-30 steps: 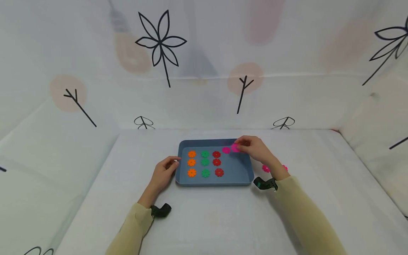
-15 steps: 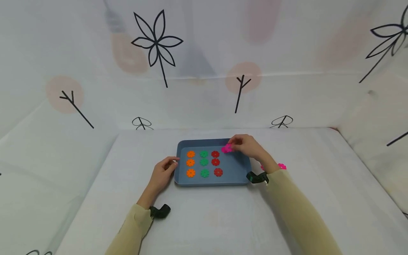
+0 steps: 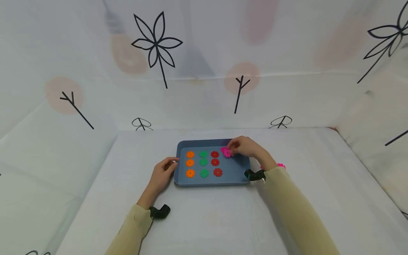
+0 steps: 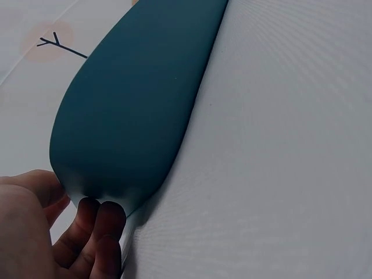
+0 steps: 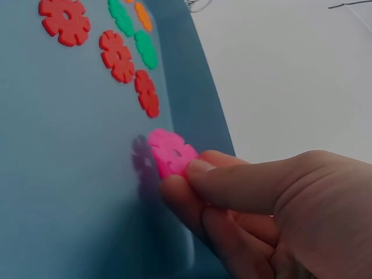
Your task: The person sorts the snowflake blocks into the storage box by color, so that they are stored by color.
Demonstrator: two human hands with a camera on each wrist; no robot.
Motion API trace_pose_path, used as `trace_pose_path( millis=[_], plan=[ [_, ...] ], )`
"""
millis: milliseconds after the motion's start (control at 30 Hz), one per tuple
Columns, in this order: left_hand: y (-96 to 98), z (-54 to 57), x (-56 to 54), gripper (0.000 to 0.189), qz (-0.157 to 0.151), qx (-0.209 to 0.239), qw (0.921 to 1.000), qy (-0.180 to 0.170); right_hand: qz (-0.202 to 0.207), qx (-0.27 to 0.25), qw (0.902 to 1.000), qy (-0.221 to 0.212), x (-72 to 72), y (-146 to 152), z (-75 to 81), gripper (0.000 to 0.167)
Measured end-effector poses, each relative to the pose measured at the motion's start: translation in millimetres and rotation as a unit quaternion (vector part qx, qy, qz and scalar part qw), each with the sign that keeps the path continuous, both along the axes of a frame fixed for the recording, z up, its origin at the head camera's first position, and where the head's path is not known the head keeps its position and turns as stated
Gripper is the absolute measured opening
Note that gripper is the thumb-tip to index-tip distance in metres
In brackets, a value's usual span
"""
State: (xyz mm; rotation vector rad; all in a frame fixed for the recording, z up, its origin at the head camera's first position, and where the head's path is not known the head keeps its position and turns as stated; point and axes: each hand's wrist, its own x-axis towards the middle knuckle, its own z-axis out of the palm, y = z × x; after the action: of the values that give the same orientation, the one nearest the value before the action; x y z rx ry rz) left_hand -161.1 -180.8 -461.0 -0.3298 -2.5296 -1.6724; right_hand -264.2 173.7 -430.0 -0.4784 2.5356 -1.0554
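Note:
In the head view, a blue-grey tray lies on the white table. My left hand holds its left edge; in the left wrist view the fingers bear against the tray's end wall. My right hand pinches a pink notched flower-shaped disc between thumb and finger, over the tray's back right part. In the head view this disc overlaps another pink disc. Left of them stand columns of orange discs, green discs and red discs.
More pink discs lie on the table right of the tray, partly hidden by the right forearm. A patterned white cloth rises behind the table. Dark wrist cameras are strapped to both wrists.
My right hand has moved a little left and toward me with the pink disc, which now covers part of the other pink disc. The left hand has kept its place at the tray.

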Motion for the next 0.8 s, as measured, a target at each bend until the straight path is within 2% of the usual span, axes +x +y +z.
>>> trace_pose_path(
  millis=[333,800],
  plan=[
    [0.4,1.1,1.3,0.024,0.002,-0.002,1.0000,-0.002,0.013,0.036,0.9987,0.034,1.1,-3.7,-1.1,0.016],
    [1.2,0.5,1.8,0.024,0.005,-0.002,1.0000,-0.003,0.011,0.053,0.9974,0.048,2.5,-6.0,-5.4,0.013]
  ],
)
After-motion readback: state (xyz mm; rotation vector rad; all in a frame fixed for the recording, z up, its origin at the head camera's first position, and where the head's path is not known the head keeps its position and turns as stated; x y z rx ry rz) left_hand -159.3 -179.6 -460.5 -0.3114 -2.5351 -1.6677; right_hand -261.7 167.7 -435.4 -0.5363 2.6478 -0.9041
